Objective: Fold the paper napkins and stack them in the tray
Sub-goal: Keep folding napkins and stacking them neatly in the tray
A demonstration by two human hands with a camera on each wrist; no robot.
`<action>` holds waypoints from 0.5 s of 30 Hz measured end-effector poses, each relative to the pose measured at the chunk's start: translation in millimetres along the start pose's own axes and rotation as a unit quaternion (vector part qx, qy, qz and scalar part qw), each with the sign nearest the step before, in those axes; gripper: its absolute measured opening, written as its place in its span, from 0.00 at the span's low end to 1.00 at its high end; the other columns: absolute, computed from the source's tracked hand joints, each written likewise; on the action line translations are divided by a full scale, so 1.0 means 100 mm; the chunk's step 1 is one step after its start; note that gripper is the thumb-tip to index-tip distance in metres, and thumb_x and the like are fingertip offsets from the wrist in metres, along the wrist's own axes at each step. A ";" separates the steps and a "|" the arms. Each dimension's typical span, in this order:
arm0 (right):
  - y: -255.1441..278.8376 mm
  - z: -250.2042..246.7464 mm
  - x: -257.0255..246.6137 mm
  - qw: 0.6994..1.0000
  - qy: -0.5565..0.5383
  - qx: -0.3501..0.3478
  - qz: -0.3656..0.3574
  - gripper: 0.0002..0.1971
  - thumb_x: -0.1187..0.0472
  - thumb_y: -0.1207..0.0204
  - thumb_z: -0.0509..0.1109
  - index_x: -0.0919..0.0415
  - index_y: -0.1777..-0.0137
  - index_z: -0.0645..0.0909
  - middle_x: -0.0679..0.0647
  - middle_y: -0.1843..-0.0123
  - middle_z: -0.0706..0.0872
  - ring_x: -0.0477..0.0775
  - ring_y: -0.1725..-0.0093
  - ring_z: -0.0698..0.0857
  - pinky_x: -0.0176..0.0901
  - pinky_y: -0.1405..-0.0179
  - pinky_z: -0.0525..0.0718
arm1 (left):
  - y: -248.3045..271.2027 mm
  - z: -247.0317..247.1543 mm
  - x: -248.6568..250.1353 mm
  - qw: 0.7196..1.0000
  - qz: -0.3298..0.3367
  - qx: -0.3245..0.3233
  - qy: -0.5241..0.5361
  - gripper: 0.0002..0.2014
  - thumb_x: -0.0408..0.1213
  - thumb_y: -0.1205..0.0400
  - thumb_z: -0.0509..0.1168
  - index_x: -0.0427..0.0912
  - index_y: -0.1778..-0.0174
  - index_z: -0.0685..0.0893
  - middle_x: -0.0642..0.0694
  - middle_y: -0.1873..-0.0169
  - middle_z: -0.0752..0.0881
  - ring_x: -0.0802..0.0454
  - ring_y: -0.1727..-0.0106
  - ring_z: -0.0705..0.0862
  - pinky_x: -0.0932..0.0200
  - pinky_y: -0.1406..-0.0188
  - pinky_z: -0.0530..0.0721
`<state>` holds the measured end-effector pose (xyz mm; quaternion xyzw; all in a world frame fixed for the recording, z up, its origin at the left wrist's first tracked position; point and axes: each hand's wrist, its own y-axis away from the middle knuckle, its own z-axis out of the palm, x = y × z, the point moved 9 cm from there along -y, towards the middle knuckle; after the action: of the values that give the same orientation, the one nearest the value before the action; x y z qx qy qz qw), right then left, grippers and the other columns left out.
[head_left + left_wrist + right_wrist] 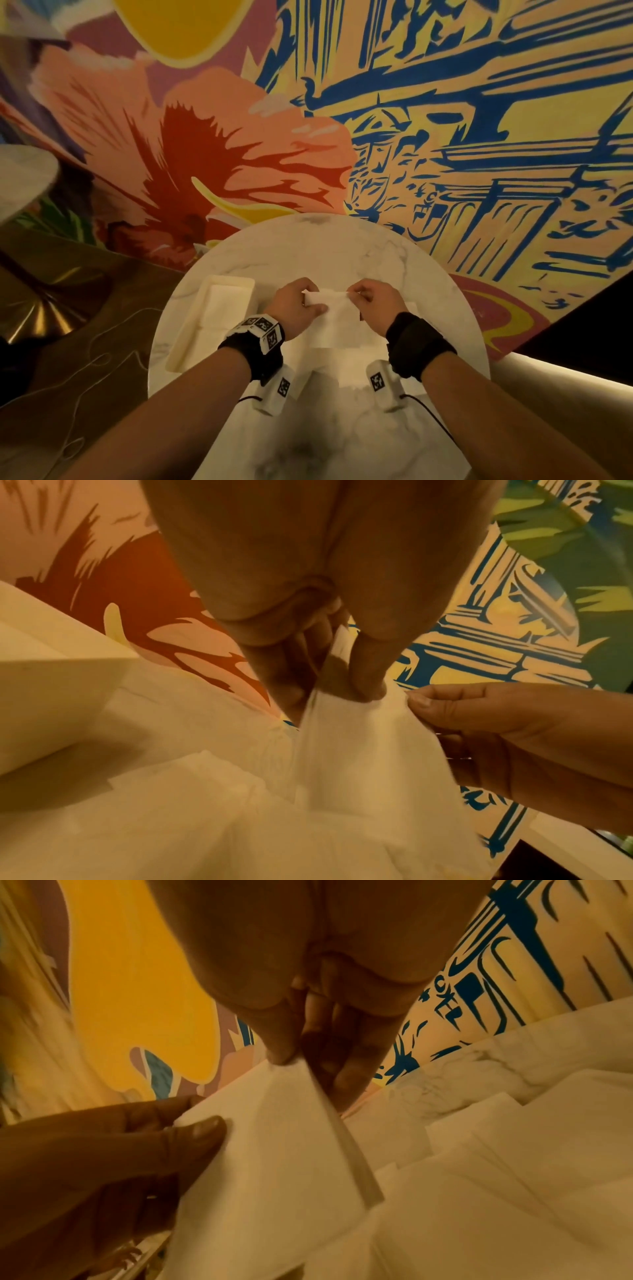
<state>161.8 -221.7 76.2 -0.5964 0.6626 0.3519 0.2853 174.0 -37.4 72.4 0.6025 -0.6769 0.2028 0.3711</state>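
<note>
A round marble table (342, 246) (white-veined) fronts perhaps a painted mural (445, 120).

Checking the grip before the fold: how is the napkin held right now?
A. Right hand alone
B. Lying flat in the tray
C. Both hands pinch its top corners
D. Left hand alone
C: the left hand and right hand each pinch a top corner of the napkin, lifted beside the tray.

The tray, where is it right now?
In the head view the tray sits on the left part of the round marble table, just left of the left hand, which pinches a napkin with the right hand.
</note>
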 end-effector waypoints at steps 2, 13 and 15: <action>0.01 -0.01 -0.08 1.000 -0.028 0.002 -0.001 0.05 0.61 0.18 0.69 0.59 0.48 0.85 0.48 0.64 0.84 0.48 0.67 0.82 0.34 0.65 0.82 | 0.01 -0.06 -0.02 1.000 0.000 0.006 0.028 0.12 0.44 0.23 0.75 0.49 0.50 0.79 0.51 0.67 0.81 0.54 0.68 0.79 0.62 0.72 0.72; 0.14 0.17 -0.31 0.996 -0.058 -0.057 -0.022 0.03 0.61 0.22 0.74 0.54 0.57 0.87 0.50 0.64 0.88 0.49 0.63 0.86 0.34 0.67 0.83 | 0.18 -0.19 0.12 0.999 0.027 -0.008 0.029 0.11 0.55 0.24 0.75 0.54 0.52 0.93 0.58 0.53 0.90 0.63 0.49 0.84 0.71 0.56 0.76; 0.15 0.21 -0.36 0.996 -0.057 -0.063 -0.030 0.05 0.61 0.22 0.73 0.53 0.58 0.87 0.51 0.61 0.90 0.50 0.61 0.87 0.36 0.65 0.83 | 0.20 -0.19 0.13 0.999 0.025 -0.006 0.018 0.11 0.55 0.23 0.74 0.53 0.52 0.94 0.56 0.52 0.92 0.62 0.50 0.86 0.68 0.54 0.79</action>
<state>150.5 -183.2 94.6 -0.6119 0.6034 0.4175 0.2953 160.0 -28.2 97.8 0.5790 -0.6865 0.2187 0.3815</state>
